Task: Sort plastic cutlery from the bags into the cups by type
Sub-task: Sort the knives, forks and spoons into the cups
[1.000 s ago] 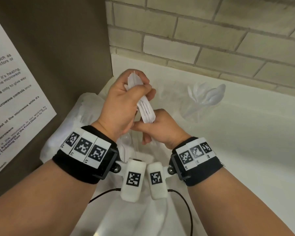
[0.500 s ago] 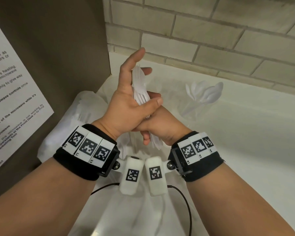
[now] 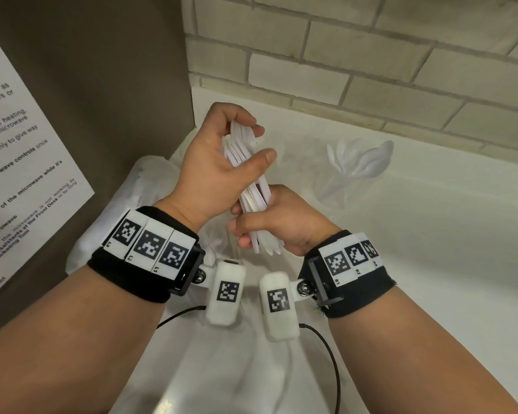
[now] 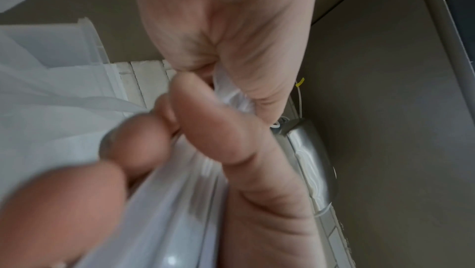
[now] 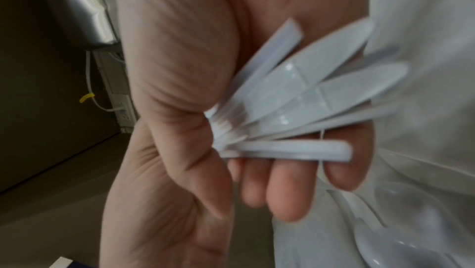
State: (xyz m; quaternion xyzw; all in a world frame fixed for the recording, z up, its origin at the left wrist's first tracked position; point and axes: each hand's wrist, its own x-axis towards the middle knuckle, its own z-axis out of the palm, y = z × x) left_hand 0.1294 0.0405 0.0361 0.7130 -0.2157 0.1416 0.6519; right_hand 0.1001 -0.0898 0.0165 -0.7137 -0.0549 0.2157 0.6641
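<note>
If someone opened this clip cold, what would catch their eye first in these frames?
First, the two hands meeting at centre: the left hand curls round the upper end of a bundle of white plastic cutlery, while the right hand grips its lower end, where the handles fan out in the right wrist view. Next, a clear cup of white spoons stands to the right on the white counter, near the brick wall.

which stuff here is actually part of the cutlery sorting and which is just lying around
Part of the job:
- bundle of white cutlery, gripped by left hand and right hand
- clear cup of spoons
- plastic bag under the hands

Just there:
- microwave notice
- brick wall
- white counter
</note>
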